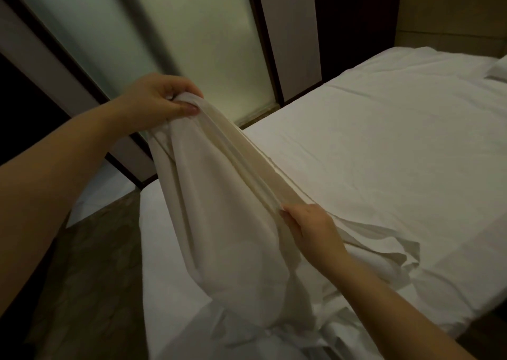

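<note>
I have the thin white cotton cloth lifted off the wide white-sheeted bed, stretched as a gathered band between my two hands. My left hand is raised over the near-left corner of the bed, with fingers and thumb curled round a bunched end of the hem. My right hand sits lower, close to the mattress, pinching the same gathered edge further along. Between them the edge runs taut and slanted. Below it the cloth hangs in a loose pouch, and the rest trails in creases over the bed on the right and down toward me at the bottom of the view.

As I judge it, the work is at an early stage: the edge is found and gripped, but the cloth is neither spread flat nor folded, and most of it lies crumpled. I cannot tell from here whether it is a sheet, a duvet cover or a pillowcase. The bed's own surface looks smooth, with a white pillow at the far right edge. What is left, I think, is to work along the hem to a corner, shake the cloth open and lay it out — none of that shows as done. Beyond the bed stands a pale frosted glass panel in dark frames, and brown patterned floor lies to the left
</note>
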A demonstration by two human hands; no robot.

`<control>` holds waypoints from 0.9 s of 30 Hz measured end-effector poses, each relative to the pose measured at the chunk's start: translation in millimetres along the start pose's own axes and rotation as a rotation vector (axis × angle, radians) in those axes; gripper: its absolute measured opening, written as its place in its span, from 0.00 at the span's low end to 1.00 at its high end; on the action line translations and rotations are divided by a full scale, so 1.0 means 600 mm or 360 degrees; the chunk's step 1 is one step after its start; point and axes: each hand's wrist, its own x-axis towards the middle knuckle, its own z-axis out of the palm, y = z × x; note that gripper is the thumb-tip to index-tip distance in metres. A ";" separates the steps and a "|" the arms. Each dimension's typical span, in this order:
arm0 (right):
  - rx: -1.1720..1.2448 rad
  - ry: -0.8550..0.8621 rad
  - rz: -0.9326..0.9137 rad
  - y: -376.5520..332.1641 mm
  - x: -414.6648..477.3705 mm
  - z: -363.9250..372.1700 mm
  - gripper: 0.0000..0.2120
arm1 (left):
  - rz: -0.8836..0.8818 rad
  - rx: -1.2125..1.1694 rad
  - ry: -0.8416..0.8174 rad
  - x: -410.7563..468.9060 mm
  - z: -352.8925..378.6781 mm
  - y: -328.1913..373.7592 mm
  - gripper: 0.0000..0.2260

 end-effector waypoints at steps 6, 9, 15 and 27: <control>0.0089 -0.0333 0.0276 -0.013 -0.006 0.009 0.24 | 0.0063 -0.0005 0.0021 -0.001 -0.001 -0.004 0.20; 0.0220 -0.0232 0.0479 -0.009 0.001 0.003 0.25 | 0.0064 -0.0028 0.0049 -0.002 0.000 -0.004 0.24; 0.0267 -0.0036 0.0668 0.017 0.044 -0.010 0.18 | 0.0086 -0.0070 0.0027 -0.003 0.000 -0.007 0.25; 0.0388 -0.0084 0.0593 -0.022 0.134 -0.020 0.17 | 0.0093 -0.0150 0.0006 -0.004 0.004 0.002 0.23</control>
